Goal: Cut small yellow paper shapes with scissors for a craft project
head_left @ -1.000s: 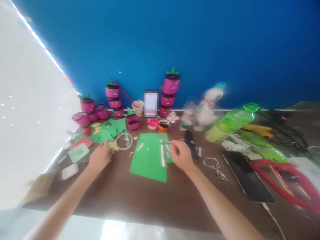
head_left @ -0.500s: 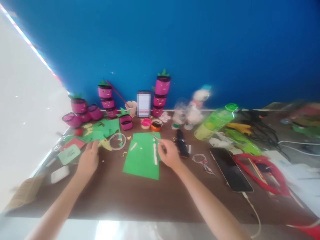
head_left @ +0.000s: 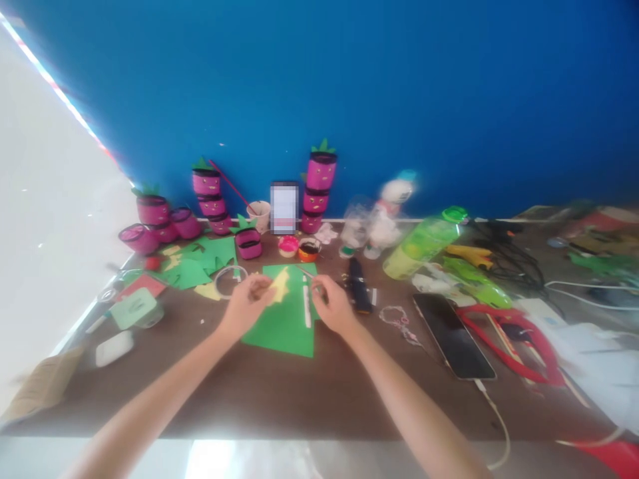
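Observation:
My left hand [head_left: 249,305] pinches a pale yellow paper cutout [head_left: 280,286] with a jagged edge. It holds the cutout just above a green sheet of paper [head_left: 279,336] on the brown table. My right hand [head_left: 331,305] is closed over the sheet's right edge, gripping a thin pointed metal tool [head_left: 303,269] whose tip points left; its kind is not clear. A white pen [head_left: 306,303] lies on the green sheet, close to the right fingers. Behind my left hand are a roll of clear tape [head_left: 225,282] and another yellow scrap [head_left: 207,291].
At the back stand purple pot figures [head_left: 319,189], a white cup [head_left: 259,216] and small paint pots [head_left: 288,246]. Green paper scraps [head_left: 192,273] lie to the left. On the right are a green bottle [head_left: 424,243], a phone [head_left: 454,336] with a cable, and a dark cutter-like object [head_left: 358,286].
My left hand has moved right from the scraps near the tape roll to above the green sheet, bringing the yellow cutout. My right hand stays nearly in place with the tool.

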A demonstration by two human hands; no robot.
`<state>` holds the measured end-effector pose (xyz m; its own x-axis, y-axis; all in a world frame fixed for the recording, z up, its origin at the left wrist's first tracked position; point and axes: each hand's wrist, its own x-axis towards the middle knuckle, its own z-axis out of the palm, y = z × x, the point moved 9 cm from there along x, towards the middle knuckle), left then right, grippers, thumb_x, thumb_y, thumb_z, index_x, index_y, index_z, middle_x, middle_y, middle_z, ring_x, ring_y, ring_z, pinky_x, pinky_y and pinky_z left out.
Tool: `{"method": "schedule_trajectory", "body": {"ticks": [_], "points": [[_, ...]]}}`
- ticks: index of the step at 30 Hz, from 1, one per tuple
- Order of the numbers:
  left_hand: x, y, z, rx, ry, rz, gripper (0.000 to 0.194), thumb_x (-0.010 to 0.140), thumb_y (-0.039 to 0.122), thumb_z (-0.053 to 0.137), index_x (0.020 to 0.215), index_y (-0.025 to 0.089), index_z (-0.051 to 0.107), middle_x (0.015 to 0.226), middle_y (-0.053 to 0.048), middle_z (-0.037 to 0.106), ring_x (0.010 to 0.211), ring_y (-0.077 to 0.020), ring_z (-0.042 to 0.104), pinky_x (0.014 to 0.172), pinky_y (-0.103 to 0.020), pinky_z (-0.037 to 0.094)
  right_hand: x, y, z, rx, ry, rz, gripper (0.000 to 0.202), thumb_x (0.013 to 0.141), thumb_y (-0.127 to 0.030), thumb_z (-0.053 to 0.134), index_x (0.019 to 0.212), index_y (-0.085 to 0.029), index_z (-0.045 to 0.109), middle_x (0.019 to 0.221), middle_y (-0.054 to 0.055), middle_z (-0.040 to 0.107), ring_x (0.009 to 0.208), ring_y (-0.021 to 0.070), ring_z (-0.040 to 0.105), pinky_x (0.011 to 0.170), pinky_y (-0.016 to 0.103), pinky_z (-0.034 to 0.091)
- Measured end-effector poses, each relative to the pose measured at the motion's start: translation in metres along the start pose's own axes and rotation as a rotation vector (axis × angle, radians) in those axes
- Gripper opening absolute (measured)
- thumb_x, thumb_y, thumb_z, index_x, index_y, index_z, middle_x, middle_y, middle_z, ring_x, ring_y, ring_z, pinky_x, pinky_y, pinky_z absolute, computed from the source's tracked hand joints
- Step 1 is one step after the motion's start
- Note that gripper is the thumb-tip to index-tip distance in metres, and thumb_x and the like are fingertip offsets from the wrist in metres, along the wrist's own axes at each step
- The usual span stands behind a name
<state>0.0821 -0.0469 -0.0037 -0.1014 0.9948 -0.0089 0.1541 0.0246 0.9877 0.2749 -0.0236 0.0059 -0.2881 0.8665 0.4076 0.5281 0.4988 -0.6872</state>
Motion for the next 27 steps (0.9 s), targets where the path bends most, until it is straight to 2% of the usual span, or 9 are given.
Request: {"method": "schedule_trajectory", "body": {"ticks": [3, 6, 10, 16, 18, 21, 22, 24, 27], "points": [[0.001, -0.030, 0.033, -0.366, -0.064, -0.225, 0.035, 0.066, 0.041, 0.068, 0.087, 0.018, 0.054, 0.070, 0.001, 0.063, 0.061, -0.0103, 0.060, 0.058, -0.022, 0.048, -0.003, 0.000, 0.014, 0.193, -0.116, 0.105, 0.020, 0.083, -0.024, 0.045, 0.102, -0.018, 0.049, 0.085, 0.004, 0.062, 0.069, 0.0144, 0.055, 0.069, 0.030, 0.045], [-0.003, -0.039, 0.048, -0.591, -0.100, -0.327, 0.038, 0.065, 0.044, 0.069, 0.086, 0.016, 0.056, 0.071, -0.001, 0.064, 0.063, -0.0123, 0.062, 0.060, -0.024, 0.050, -0.005, 0.002, 0.022, 0.299, -0.136, 0.205, 0.021, 0.080, -0.029, 0.051, 0.098, -0.018, 0.052, 0.079, 0.003, 0.061, 0.061, 0.0124, 0.053, 0.060, 0.026, 0.044], [-0.003, -0.033, 0.042, -0.674, -0.117, -0.293, 0.042, 0.065, 0.048, 0.067, 0.087, 0.013, 0.058, 0.078, -0.006, 0.066, 0.071, -0.0164, 0.064, 0.061, -0.025, 0.051, -0.005, 0.007, 0.026, 0.435, -0.093, 0.300, 0.014, 0.076, -0.028, 0.056, 0.084, -0.017, 0.055, 0.071, 0.001, 0.059, 0.059, 0.0118, 0.053, 0.055, 0.024, 0.044], [0.001, -0.044, 0.018, -0.335, 0.012, -0.160, 0.038, 0.062, 0.023, 0.072, 0.093, 0.018, 0.049, 0.069, 0.002, 0.063, 0.056, -0.0084, 0.060, 0.049, -0.016, 0.045, -0.003, 0.009, 0.023, 0.416, -0.095, 0.297, 0.014, 0.076, -0.030, 0.055, 0.081, -0.017, 0.056, 0.069, 0.001, 0.059, 0.063, 0.0135, 0.056, 0.058, 0.025, 0.046], [0.001, -0.038, 0.010, -0.223, 0.043, -0.033, 0.029, 0.069, 0.021, 0.065, 0.091, 0.018, 0.048, 0.071, 0.001, 0.065, 0.062, -0.0107, 0.063, 0.057, -0.020, 0.050, -0.001, 0.009, 0.015, 0.334, -0.093, 0.263, 0.016, 0.079, -0.032, 0.052, 0.082, -0.017, 0.057, 0.068, 0.001, 0.059, 0.061, 0.0136, 0.056, 0.056, 0.025, 0.046], [-0.009, -0.005, 0.001, 0.059, 0.063, 0.334, 0.019, 0.077, 0.015, 0.055, 0.095, 0.018, 0.053, 0.089, -0.006, 0.069, 0.090, -0.0170, 0.065, 0.082, -0.032, 0.052, 0.004, 0.011, -0.008, 0.109, -0.025, 0.177, 0.018, 0.082, -0.032, 0.047, 0.080, -0.018, 0.058, 0.067, 0.002, 0.060, 0.056, 0.0129, 0.054, 0.056, 0.025, 0.044], [-0.016, 0.008, 0.005, 0.196, 0.026, 0.491, 0.020, 0.078, 0.013, 0.053, 0.096, 0.019, 0.055, 0.096, -0.007, 0.069, 0.099, -0.0182, 0.063, 0.089, -0.035, 0.049, 0.007, 0.013, -0.020, 0.020, 0.028, 0.146, 0.018, 0.082, -0.031, 0.047, 0.079, -0.018, 0.059, 0.070, 0.003, 0.062, 0.060, 0.0136, 0.055, 0.060, 0.025, 0.044], [-0.034, 0.026, 0.022, 0.438, -0.139, 0.782, 0.025, 0.079, 0.008, 0.050, 0.098, 0.021, 0.059, 0.104, -0.006, 0.067, 0.109, -0.0185, 0.058, 0.098, -0.039, 0.043, 0.011, 0.019, -0.040, -0.105, 0.098, 0.128, 0.017, 0.082, -0.028, 0.046, 0.079, -0.018, 0.059, 0.076, 0.004, 0.064, 0.065, 0.0151, 0.057, 0.066, 0.027, 0.044], [-0.050, 0.027, 0.041, 0.657, -0.332, 0.974, 0.025, 0.082, 0.007, 0.047, 0.099, 0.020, 0.060, 0.107, -0.007, 0.067, 0.114, -0.0187, 0.054, 0.101, -0.042, 0.040, 0.015, 0.038, -0.060, -0.088, 0.084, 0.222, 0.016, 0.080, -0.028, 0.048, 0.081, -0.018, 0.059, 0.074, 0.003, 0.065, 0.061, 0.0147, 0.058, 0.062, 0.027, 0.045]]}}
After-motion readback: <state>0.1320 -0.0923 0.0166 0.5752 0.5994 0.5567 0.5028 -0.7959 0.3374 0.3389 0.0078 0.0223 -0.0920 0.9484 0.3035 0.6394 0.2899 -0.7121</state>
